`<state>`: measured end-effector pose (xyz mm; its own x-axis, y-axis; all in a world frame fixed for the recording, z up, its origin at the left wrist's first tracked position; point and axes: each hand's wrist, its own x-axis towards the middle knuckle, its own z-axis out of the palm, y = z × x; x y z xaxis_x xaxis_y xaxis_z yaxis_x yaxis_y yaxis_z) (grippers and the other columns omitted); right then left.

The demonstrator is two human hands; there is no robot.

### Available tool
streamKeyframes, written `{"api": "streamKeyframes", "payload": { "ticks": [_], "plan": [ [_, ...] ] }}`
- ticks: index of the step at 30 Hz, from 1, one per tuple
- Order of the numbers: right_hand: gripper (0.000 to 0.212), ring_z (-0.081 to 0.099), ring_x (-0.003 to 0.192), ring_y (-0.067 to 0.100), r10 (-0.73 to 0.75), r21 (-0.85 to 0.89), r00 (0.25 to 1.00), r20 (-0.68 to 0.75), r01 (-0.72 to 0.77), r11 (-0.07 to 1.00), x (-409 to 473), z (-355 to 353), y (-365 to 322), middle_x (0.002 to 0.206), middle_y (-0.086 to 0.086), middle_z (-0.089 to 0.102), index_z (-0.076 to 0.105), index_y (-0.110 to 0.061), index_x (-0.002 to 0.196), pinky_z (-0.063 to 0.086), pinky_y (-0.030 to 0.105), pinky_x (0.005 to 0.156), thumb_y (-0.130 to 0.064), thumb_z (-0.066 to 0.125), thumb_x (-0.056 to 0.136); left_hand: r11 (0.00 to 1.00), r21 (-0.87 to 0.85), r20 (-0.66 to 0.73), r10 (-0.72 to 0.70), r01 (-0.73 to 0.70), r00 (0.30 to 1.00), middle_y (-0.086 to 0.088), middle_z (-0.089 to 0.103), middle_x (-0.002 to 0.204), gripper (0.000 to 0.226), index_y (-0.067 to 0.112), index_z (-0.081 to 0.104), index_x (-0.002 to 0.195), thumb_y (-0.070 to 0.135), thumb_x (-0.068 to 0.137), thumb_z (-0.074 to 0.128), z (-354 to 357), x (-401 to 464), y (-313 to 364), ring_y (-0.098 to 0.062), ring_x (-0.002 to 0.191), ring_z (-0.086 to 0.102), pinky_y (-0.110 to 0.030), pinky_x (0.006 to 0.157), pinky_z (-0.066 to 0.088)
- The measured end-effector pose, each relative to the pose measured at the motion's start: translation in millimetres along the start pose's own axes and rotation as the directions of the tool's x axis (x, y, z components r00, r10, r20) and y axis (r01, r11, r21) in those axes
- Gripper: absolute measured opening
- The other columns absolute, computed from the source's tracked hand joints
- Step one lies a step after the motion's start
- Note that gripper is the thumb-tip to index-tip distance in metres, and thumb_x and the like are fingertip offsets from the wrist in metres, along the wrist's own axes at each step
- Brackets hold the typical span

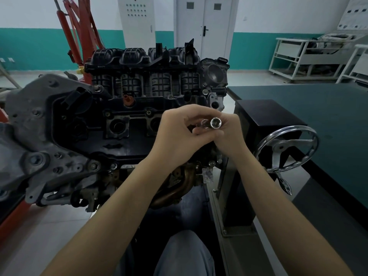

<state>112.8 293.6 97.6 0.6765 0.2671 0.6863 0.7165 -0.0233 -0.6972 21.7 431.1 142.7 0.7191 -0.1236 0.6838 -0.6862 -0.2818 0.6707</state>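
While the engine (59, 126), grey cast metal under black ribbed plastic, fills nine to twelve o'clock, the flat dark green table (318, 116) stretches along three o'clock, with a chrome spoked handwheel (282, 146) beside its near edge. At centre the left grip (179, 134) and right grip (229, 136) meet above the engine, fingers curled, together pinching a shiny cylindrical socket (215, 122) whose hollow mouth faces the camera. Pale floor lies open at seven o'clock.
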Motion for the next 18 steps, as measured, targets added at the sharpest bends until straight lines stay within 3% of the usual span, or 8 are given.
{"api": "streamKeyframes", "payload": {
  "ticks": [2,6,9,13,16,18],
  "plan": [
    [0.024,0.070,0.085,0.015,-0.014,-0.001,1.000,0.012,0.014,1.000,-1.3,-0.9,0.4,0.089,0.003,0.074,0.072,-0.003,0.098,0.053,0.027,0.079,0.006,0.074,0.076,0.998,0.063,-0.064,0.030,-0.026,0.997,0.003,0.072,0.090,0.030,0.012,0.073,0.097,0.003,0.069,0.083,1.4,-1.4,0.1,-0.007,0.090,0.069,-0.028,0.085,0.056],
    [0.029,0.065,0.086,-0.004,-0.020,-0.014,0.998,0.057,0.020,1.000,-5.2,0.2,-1.7,0.086,-0.026,0.069,0.061,-0.016,0.106,0.048,0.014,0.078,0.000,0.065,0.082,0.999,-0.050,-0.054,-0.003,0.000,0.999,-0.001,0.072,0.096,0.038,0.013,0.068,0.106,-0.007,0.074,0.076,1.8,-1.4,-0.8,-0.012,0.097,0.069,-0.033,0.091,0.055],
    [0.025,0.067,0.082,-0.001,0.017,0.000,1.000,0.016,-0.017,1.000,-3.4,0.1,-2.9,0.079,-0.022,0.071,0.068,-0.017,0.098,0.050,0.016,0.075,-0.007,0.073,0.075,0.999,-0.044,0.023,-0.012,0.013,1.000,-0.008,0.072,0.099,0.036,0.007,0.069,0.106,-0.008,0.073,0.077,0.9,-0.6,-0.1,-0.017,0.099,0.069,-0.036,0.093,0.054],
    [0.023,0.069,0.084,0.015,-0.001,-0.033,1.000,0.001,0.001,0.999,-2.2,0.6,-1.9,0.085,-0.002,0.072,0.070,-0.008,0.099,0.054,0.031,0.079,0.004,0.071,0.079,0.988,0.140,-0.134,0.076,-0.057,0.988,0.000,0.072,0.092,0.026,0.008,0.074,0.098,0.006,0.073,0.081,5.9,-1.5,1.5,-0.008,0.089,0.068,-0.026,0.085,0.055],
    [0.025,0.066,0.086,0.000,-0.001,-0.026,0.999,0.043,0.002,1.000,-4.1,1.3,-3.2,0.082,-0.021,0.070,0.063,-0.016,0.103,0.050,0.021,0.080,-0.001,0.062,0.082,0.999,0.033,-0.089,-0.017,0.020,0.996,0.000,0.072,0.097,0.031,0.008,0.071,0.106,-0.002,0.077,0.075,6.8,-0.1,2.0,-0.009,0.096,0.068,-0.028,0.090,0.054],
    [0.026,0.065,0.084,-0.003,0.024,-0.024,0.999,0.048,-0.023,0.999,-3.2,2.0,-3.2,0.080,-0.025,0.070,0.063,-0.017,0.103,0.049,0.018,0.079,-0.001,0.061,0.082,0.998,-0.035,-0.028,-0.046,0.045,0.999,-0.003,0.072,0.098,0.034,0.008,0.069,0.108,-0.007,0.077,0.073,4.3,0.5,2.3,-0.013,0.098,0.069,-0.031,0.092,0.054]
  ]
}}
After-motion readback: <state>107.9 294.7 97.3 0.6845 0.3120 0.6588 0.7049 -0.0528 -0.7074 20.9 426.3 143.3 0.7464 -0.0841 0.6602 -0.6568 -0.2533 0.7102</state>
